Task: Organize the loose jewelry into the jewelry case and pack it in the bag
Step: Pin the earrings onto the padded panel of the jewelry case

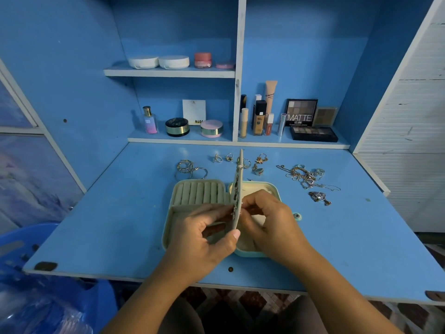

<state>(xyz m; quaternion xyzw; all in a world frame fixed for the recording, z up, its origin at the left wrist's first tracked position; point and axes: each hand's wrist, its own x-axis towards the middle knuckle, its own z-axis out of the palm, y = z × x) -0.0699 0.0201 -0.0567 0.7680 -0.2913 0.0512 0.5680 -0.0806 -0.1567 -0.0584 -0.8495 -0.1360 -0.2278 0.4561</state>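
Left hand [207, 239] grips earring panel [238, 174] upright; right hand [269, 220] pinches its face. We judge panel light, flexible: hold low edge.

Blue desk [120, 213] under blue shelves [168, 73], dim light.

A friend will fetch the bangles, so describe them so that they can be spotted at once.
On the blue desk an open pale green jewelry case sits in the middle. Just behind its left half, the one with the padded ring rolls, lies a pile of thin bangles. They are the only large plain hoops; the small rings and tangled chains lie further right.
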